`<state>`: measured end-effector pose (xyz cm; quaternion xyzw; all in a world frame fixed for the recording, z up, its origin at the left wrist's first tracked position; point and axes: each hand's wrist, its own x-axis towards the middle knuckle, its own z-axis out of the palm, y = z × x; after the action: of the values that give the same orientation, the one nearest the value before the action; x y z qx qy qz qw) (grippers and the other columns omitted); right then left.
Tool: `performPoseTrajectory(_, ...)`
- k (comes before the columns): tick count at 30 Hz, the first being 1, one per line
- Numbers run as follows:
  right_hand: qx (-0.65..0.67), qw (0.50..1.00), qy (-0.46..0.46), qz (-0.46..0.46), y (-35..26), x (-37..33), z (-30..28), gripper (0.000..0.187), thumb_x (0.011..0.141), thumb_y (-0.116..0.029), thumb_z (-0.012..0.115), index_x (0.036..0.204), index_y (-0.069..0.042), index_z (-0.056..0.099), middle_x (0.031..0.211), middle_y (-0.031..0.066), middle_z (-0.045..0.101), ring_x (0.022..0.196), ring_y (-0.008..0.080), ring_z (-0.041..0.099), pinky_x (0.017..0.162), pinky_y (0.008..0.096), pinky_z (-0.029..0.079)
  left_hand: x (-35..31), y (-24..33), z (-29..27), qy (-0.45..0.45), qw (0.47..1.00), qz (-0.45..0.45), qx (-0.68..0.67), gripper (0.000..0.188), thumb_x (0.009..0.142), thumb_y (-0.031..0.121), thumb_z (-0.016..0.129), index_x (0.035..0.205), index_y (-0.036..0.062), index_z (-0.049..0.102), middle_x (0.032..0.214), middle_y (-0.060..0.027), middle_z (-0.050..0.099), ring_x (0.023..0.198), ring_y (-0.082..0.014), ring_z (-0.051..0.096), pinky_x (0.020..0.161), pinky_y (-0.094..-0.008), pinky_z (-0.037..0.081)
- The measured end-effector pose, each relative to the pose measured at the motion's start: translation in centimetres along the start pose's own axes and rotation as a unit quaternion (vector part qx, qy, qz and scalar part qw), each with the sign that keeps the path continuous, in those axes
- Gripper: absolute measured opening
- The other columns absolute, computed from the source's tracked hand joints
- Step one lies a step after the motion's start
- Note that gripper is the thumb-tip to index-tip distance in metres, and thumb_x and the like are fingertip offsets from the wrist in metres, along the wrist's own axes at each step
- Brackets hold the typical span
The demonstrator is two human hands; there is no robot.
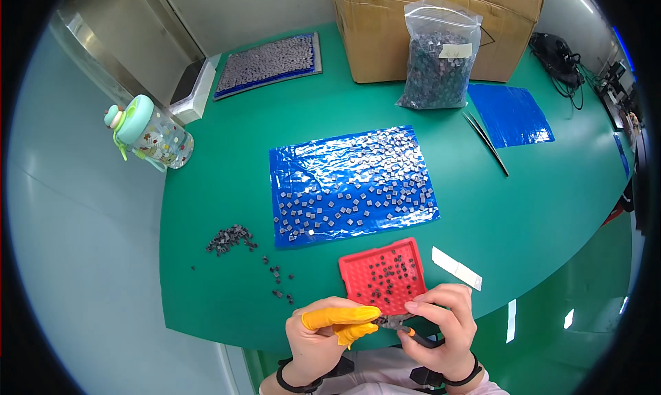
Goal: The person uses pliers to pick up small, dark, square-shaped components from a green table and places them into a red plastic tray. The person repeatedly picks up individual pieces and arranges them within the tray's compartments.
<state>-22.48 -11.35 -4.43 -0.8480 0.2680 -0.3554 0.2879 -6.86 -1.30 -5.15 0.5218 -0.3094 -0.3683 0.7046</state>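
My left hand (323, 329), with yellow finger cots (339, 317) on its thumb and forefinger, is closed in a pinch at the tray's near edge. What lies between those fingertips is too small to make out. My right hand (444, 326) grips pliers (413, 333) with a grey metal head and black-and-orange handles. The head of the pliers meets the left fingertips. Just beyond both hands lies a red tray (350, 268) with a dimpled floor, holding many small dark pieces (391, 274).
Past the tray, a blue film sheet (296, 168) carries small metal squares (392, 154). Dark parts (231, 238) are heaped at left. Around them are tweezers (489, 144), a white strip (456, 268), a bottle (151, 133), a filled zip bag (441, 65) and a carton (372, 30).
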Motion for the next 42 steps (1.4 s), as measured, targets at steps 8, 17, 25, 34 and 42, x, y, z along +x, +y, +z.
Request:
performPoseTrajectory(8, -0.031, 0.999, 0.015, -0.013, 0.6, -0.3, -0.2, 0.049, 0.051, -0.005, 0.075, 0.099, -0.010, 0.066, 0.092, 0.0049, 0.061, 0.082, 0.0239, 0.056, 0.076, 0.0378, 0.040, 0.2, 0.2, 0.7, -0.001, 0.995, -0.004, 0.097, 0.025, 0.077, -0.007, 0.075, 0.100, -0.0020, 0.071, 0.095, -0.0106, 0.067, 0.080, -0.0119, 0.064, 0.065, -0.0196, 0.050)
performPoseTrajectory(17, -0.006, 1.000, 0.001, -0.030, 1.1, -0.2, -0.1, 0.050, 0.050, -0.006, 0.076, 0.099, -0.012, 0.066, 0.091, 0.0032, 0.060, 0.080, 0.0223, 0.055, 0.074, 0.0372, 0.038, 0.2, -0.8, 0.4, -0.081, 0.995, -0.005, 0.052, 0.012, 0.093, 0.007, 0.061, 0.103, 0.0000, 0.062, 0.089, -0.0066, 0.058, 0.073, -0.0137, 0.055, 0.066, -0.0267, 0.045)
performPoseTrajectory(25, -0.010, 1.000, 0.017, -0.012, 1.4, -0.2, -0.1, 0.048, 0.051, -0.005, 0.075, 0.097, -0.009, 0.065, 0.090, 0.0043, 0.060, 0.080, 0.0233, 0.055, 0.075, 0.0372, 0.039, 0.9, 1.1, 2.8, 0.034, 0.995, -0.058, -0.073, 0.012, 0.093, 0.003, 0.060, 0.104, 0.0003, 0.062, 0.106, -0.0150, 0.065, 0.098, -0.0242, 0.066, 0.080, -0.0313, 0.054)
performPoseTrajectory(34, 0.034, 0.999, 0.002, -0.002, 1.2, -0.2, -0.1, 0.047, 0.051, -0.005, 0.076, 0.097, -0.009, 0.065, 0.091, 0.0048, 0.060, 0.080, 0.0234, 0.056, 0.074, 0.0371, 0.041, 0.0, -0.2, 0.1, -0.021, 0.999, 0.018, 0.042, 0.028, 0.074, -0.010, 0.075, 0.101, -0.0057, 0.068, 0.097, -0.0154, 0.070, 0.086, -0.0214, 0.070, 0.078, -0.0309, 0.058)
performPoseTrajectory(42, 0.044, 0.999, -0.009, -0.001, 1.0, -0.2, -0.3, 0.048, 0.050, -0.007, 0.077, 0.097, -0.009, 0.065, 0.091, 0.0046, 0.059, 0.080, 0.0231, 0.056, 0.076, 0.0374, 0.040, -0.3, 0.2, 0.0, -0.002, 0.988, 0.019, 0.155, 0.023, 0.075, 0.002, 0.079, 0.096, -0.0047, 0.071, 0.087, -0.0120, 0.072, 0.075, -0.0157, 0.070, 0.065, -0.0250, 0.057)
